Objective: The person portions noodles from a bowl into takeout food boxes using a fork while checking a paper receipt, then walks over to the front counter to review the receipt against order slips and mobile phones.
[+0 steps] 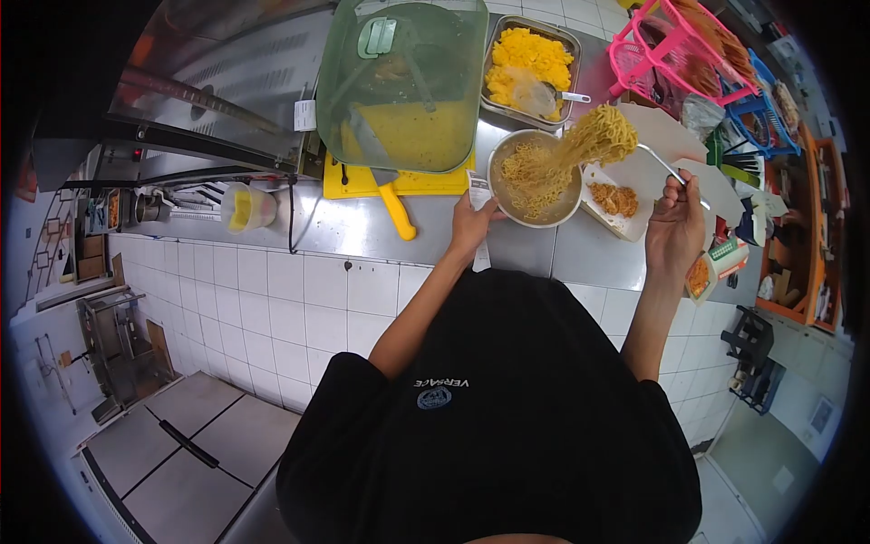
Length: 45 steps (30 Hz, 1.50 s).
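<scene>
My left hand (473, 225) is closed at the near-left rim of a round metal bowl (571, 207), with a white paper slip (478, 189) beside its fingers. Cooked noodles (530, 181) lie in the bowl. In my right hand (677, 222) is a metal fork (666, 164), gripped by the handle. A large clump of noodles (603, 134) hangs from it above the bowl's right side, and the fork's head is buried in them. Right of the bowl, an open cardboard box (632, 227) contains a piece of breaded fried food (614, 198).
A metal tray (569, 116) of yellow food with a spoon stands behind the bowl. To the left, a knife (391, 199) lies over a yellow board (340, 189) beside a greenish translucent bin (399, 154). Pink (625, 59) and blue baskets stand at the back right.
</scene>
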Each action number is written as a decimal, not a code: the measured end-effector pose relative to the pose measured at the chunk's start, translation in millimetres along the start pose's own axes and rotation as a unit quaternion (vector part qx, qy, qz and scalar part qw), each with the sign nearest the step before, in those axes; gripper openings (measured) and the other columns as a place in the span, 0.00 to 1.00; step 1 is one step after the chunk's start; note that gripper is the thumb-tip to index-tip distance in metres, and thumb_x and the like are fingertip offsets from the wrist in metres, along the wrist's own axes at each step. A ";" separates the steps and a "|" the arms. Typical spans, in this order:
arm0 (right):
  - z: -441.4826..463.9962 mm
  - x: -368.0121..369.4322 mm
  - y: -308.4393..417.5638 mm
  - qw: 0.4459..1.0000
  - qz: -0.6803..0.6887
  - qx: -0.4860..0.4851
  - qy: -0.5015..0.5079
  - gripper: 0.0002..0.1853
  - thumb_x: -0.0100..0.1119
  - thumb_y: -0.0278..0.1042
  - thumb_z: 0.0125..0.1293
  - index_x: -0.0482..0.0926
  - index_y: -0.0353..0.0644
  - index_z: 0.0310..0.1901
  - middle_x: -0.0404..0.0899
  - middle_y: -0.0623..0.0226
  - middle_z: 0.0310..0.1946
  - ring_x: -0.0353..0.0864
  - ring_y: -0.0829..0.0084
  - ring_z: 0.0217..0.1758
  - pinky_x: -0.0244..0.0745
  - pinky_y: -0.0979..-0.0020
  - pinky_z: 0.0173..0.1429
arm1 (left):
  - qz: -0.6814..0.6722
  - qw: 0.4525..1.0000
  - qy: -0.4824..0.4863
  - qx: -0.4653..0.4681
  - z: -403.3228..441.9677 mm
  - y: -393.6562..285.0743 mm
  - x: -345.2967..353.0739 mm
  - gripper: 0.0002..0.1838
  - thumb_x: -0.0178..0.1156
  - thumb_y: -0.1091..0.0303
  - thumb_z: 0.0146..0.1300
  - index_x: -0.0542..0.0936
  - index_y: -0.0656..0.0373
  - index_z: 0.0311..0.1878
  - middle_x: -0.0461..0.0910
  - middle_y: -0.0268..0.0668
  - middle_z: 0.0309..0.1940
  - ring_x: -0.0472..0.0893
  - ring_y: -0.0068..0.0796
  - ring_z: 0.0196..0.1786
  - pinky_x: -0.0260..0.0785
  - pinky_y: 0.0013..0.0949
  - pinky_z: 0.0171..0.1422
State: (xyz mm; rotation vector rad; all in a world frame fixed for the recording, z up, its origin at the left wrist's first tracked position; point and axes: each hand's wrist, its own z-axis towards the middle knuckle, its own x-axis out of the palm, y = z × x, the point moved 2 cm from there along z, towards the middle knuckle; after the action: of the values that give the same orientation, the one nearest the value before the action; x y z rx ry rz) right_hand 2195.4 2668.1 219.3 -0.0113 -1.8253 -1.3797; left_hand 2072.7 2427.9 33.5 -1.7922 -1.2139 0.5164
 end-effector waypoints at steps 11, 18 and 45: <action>0.8 -0.1 0.5 1.000 -0.003 -0.001 0.016 0.15 0.49 0.38 0.76 0.74 0.32 0.47 0.78 0.61 0.34 0.76 0.79 0.31 0.76 0.83 0.38 | 0.001 1.000 -0.017 0.022 -5.2 -0.3 -12.3 0.13 0.60 0.66 0.66 0.76 0.61 0.51 0.84 0.35 0.41 0.86 0.24 0.36 0.65 0.25 0.26; -1.0 -39.6 -69.0 0.991 -0.125 0.027 -0.023 0.18 0.50 0.43 0.75 0.73 0.32 0.47 0.78 0.61 0.32 0.78 0.76 0.32 0.77 0.78 0.38 | -0.065 0.931 -0.326 0.152 -8.1 -64.9 -126.4 0.11 0.67 0.64 0.61 0.79 0.60 0.40 0.79 0.31 0.28 0.75 0.19 0.23 0.62 0.26 0.24; -18.3 -120.7 -129.3 0.949 -0.198 0.226 -0.092 0.10 0.56 0.43 0.71 0.72 0.47 0.45 0.76 0.72 0.32 0.75 0.80 0.30 0.70 0.75 0.34 | 0.097 0.988 0.017 0.121 -42.5 -186.9 -183.6 0.15 0.66 0.71 0.58 0.80 0.65 0.48 0.82 0.32 0.39 0.79 0.18 0.38 0.71 0.24 0.41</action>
State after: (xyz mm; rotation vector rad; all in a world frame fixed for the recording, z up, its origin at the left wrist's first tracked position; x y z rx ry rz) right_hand 2226.0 2656.2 44.6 0.5057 -2.3586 -1.2147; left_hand 1926.3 2270.2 189.0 -1.7103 -0.9146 0.7113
